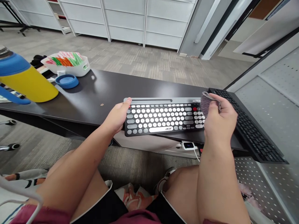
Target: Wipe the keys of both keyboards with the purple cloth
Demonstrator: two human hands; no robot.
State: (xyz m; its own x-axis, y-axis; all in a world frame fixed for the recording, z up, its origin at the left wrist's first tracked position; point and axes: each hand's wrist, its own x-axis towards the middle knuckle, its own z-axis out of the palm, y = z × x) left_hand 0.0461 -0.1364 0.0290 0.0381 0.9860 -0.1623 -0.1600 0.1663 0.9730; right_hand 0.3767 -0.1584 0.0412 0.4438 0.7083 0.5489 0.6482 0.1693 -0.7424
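Observation:
A grey and black keyboard (pixel 161 119) with round white keys and the word acer on its space bar is at the front edge of the dark desk (pixel 105 84). My left hand (pixel 120 115) grips its left end, thumb on top and fingers hidden beneath. At the keyboard's upper right corner, my right hand (pixel 220 116) pinches a folded grey-purple cloth (pixel 206 102) over the number keys. Whether the cloth touches the keys I cannot tell. A second, all-black keyboard (pixel 254 130) stands on the right, beside my right hand.
Left on the desk are a yellow and blue tumbler (pixel 32 82), a blue lid (pixel 67 81) and a white basket (pixel 84 67) of colourful packets. A white charger-like device (pixel 188 145) with a cable sits below the desk edge. A pegboard panel (pixel 280 81) borders the right side.

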